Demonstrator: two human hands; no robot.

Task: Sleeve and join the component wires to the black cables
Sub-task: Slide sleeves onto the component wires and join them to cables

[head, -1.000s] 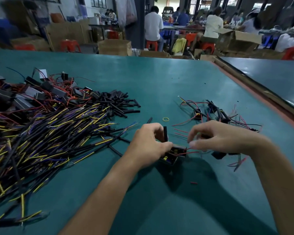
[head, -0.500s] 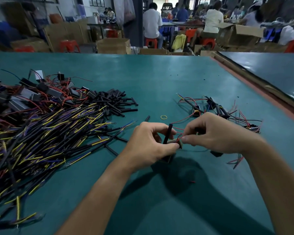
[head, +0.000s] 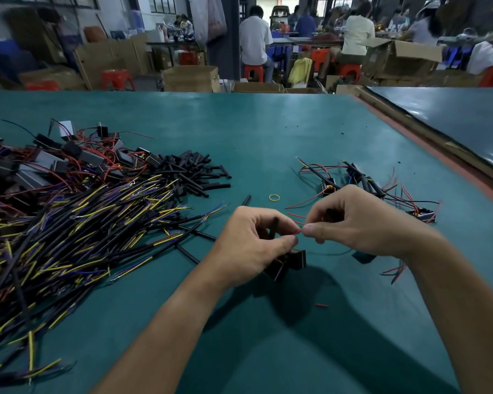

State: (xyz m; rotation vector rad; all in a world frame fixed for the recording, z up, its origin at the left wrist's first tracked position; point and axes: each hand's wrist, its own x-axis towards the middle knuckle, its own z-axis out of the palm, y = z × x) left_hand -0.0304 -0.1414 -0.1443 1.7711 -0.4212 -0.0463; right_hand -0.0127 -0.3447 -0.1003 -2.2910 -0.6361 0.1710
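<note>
My left hand (head: 248, 245) grips a black box component (head: 289, 261) that hangs below the palm, with a short black sleeve tube (head: 273, 227) pinched upright between its fingers. My right hand (head: 356, 220) pinches the thin red wire (head: 297, 231) of that component right beside the left thumb tip. A big heap of black cables (head: 69, 231) with yellow and blue ends covers the left of the green table (head: 268, 137). Loose black sleeves (head: 194, 174) lie behind the heap.
Boxed components with red wires (head: 54, 163) are piled at the far left. Joined pieces (head: 362, 180) lie right of my hands. A yellow rubber band (head: 274, 197) and a red wire scrap (head: 321, 305) sit on the table. People sit at benches beyond the far edge.
Both hands have lifted the component off the table and drawn closer together. The right fingers now pinch the red wire tip by the left thumb.
</note>
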